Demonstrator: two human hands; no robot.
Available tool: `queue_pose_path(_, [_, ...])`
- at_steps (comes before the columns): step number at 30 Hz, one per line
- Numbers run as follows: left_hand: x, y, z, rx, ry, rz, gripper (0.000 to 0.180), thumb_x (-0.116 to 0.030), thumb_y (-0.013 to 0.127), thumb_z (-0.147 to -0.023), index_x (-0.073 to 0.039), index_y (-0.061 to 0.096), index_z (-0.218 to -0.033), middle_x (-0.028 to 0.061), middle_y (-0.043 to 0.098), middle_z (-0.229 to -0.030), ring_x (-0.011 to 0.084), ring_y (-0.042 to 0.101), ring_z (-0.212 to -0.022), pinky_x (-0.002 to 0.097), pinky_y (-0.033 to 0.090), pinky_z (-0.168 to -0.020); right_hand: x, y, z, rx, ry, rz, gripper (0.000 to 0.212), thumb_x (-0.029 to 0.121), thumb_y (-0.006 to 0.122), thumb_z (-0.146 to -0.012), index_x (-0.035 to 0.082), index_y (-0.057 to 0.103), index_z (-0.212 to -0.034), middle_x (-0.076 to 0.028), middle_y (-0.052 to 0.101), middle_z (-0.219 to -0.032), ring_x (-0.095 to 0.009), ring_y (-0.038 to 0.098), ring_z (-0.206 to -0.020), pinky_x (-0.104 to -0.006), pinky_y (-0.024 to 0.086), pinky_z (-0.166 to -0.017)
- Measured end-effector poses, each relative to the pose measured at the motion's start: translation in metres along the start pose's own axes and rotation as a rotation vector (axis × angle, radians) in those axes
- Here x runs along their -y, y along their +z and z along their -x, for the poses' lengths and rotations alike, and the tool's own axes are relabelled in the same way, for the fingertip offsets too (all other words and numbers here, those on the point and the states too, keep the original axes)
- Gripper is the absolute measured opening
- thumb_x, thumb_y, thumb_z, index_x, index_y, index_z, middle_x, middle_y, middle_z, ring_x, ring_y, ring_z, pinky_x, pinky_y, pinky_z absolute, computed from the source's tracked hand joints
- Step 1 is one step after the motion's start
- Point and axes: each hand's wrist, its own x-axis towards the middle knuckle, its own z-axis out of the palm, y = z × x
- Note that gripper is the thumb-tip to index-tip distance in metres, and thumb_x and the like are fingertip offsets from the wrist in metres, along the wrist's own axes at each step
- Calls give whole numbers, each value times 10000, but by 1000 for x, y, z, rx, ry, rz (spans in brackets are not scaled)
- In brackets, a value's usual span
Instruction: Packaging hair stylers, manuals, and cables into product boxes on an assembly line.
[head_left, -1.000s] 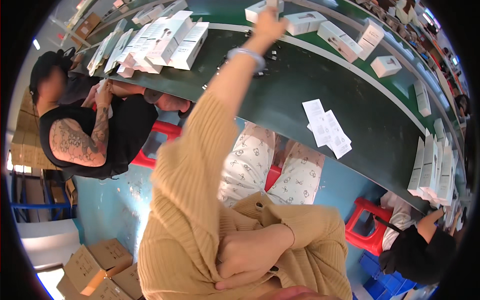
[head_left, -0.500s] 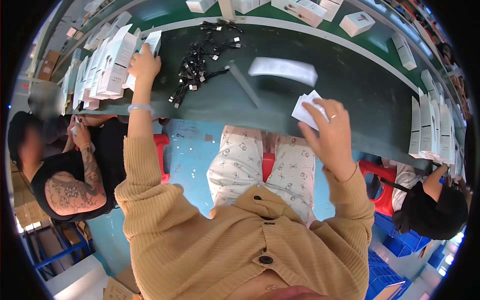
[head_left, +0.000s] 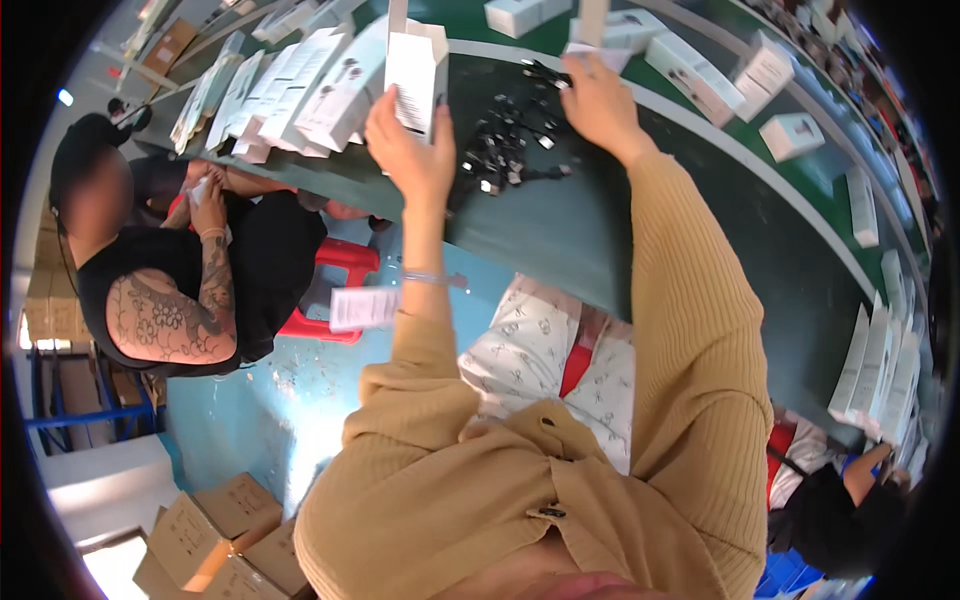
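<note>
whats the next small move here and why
Probably retrieve the loose white sheet: it shows past the near edge of the green table, not on it, so it might get lost or dirty. The left hand grips a white box, which can probably wait.

My left hand [head_left: 410, 155], laid on a box half a second ago, now grips a white printed cardboard box [head_left: 412, 75] between thumb and fingers; my right hand [head_left: 605, 108] has left the white paper leaflets and stretched toward the far edge of the dark green tabletop [head_left: 730, 205], beside the heaped black cables with silver plugs [head_left: 508, 142], something pale and blurred [head_left: 606, 57] at its fingertips
</note>
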Motion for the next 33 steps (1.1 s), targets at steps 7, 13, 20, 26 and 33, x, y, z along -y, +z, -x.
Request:
queue_pose_path(7, [20,6,13,-100,-131,186,678,-234,796,-666,-4,479,-1220,198,534,-1137,384,505,-1041,448,419,-915,-7,21,-29,55,-9,359,364,93,601,-816,135,592,-1177,-140,634,-1042,-326,634,-943,-472,525,-760])
queue_pose_path(13, [23,-4,8,-123,-163,263,701,-211,812,-604,-63,503,-1216,174,524,-1163,361,511,-1050,439,421,-903,-52,4,-49,107,-347,256,174,156,571,-899,86,657,-1033,-148,627,-1023,-343,612,-918,-434,491,-729])
queue_pose_path(20, [29,-6,8,-188,-209,335,706,-179,803,-609,-45,484,-1224,160,511,-1155,360,498,-1026,431,419,-886,-69,-21,-42,155,-208,-35,194,181,631,-894,46,663,-1029,-57,602,-935,-159,524,-770,-274,427,-663])
queue_pose_path(26, [18,-15,2,-36,-716,1028,604,-68,693,-784,-15,355,-1283,135,515,-1103,202,513,-1060,335,440,-910,-42,-69,-11,157,32,-171,145,166,627,-896,74,666,-1001,21,571,-779,-52,474,-707,-209,334,-569])
queue_pose_path(33, [26,-42,-6,160,-1108,1249,521,-243,644,-890,-11,402,-1289,106,599,-1093,177,610,-967,328,539,-776,-16,-102,9,-105,85,-285,167,170,631,-897,78,669,-1031,-27,633,-769,-72,531,-684,-216,387,-569])
